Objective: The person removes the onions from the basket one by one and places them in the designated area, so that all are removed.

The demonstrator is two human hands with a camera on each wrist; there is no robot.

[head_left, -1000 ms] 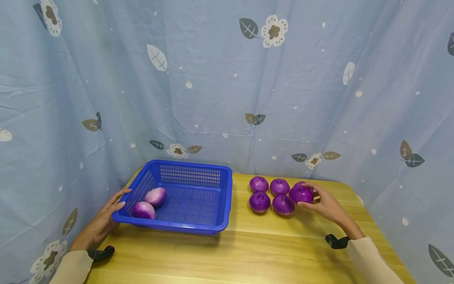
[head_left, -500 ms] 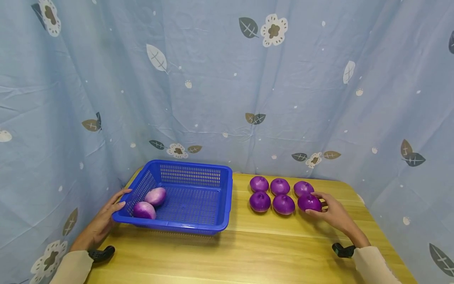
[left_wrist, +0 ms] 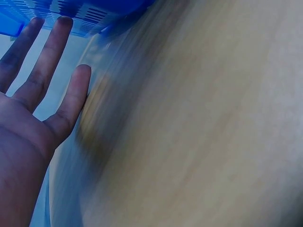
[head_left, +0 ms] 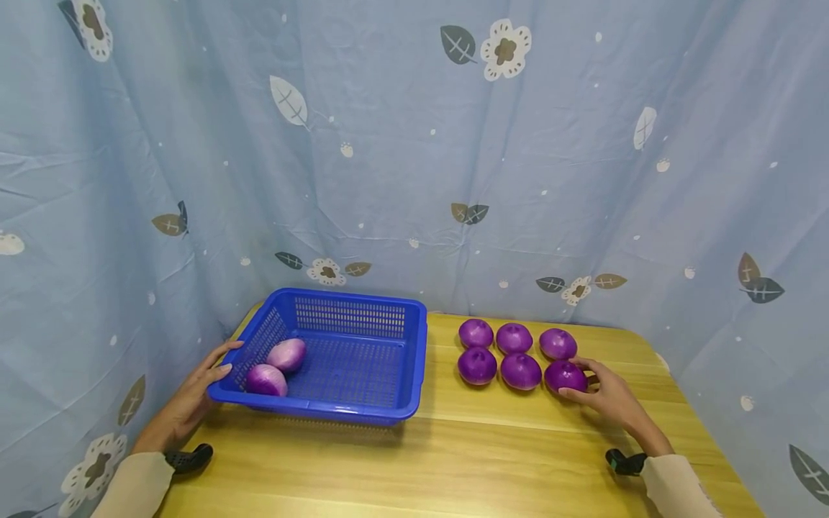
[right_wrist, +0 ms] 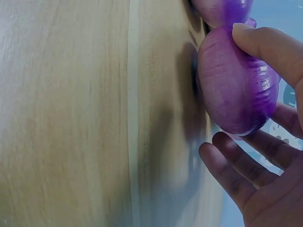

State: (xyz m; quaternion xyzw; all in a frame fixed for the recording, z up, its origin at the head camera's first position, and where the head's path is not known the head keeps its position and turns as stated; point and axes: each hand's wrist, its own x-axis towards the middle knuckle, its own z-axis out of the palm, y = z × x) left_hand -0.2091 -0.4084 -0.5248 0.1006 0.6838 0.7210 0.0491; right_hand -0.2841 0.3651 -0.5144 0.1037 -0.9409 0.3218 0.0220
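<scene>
My right hand [head_left: 611, 396] grips the front right red onion [head_left: 565, 376] at the end of a two-row group. In the right wrist view the thumb lies across this onion [right_wrist: 234, 87], with some fingers behind it and others spread below. The onion sits low at the table top, close to a neighbouring one. My left hand [head_left: 188, 399] rests at the left rim of a blue plastic basket [head_left: 317, 411], fingers extended. From the left wrist, straight fingers [left_wrist: 52, 54] reach up to the slotted basket wall. Two paler red onions [head_left: 287, 355] lie at the basket's left side.
Several other red onions [head_left: 521, 371] stand in two rows right of the basket. The wooden table [head_left: 414, 467] ends at a blue patterned curtain [head_left: 388, 180] that hangs behind and along both sides.
The onion in my right hand has moved right and down, from over its neighbours to the right end of the front row. My left hand stays at the basket.
</scene>
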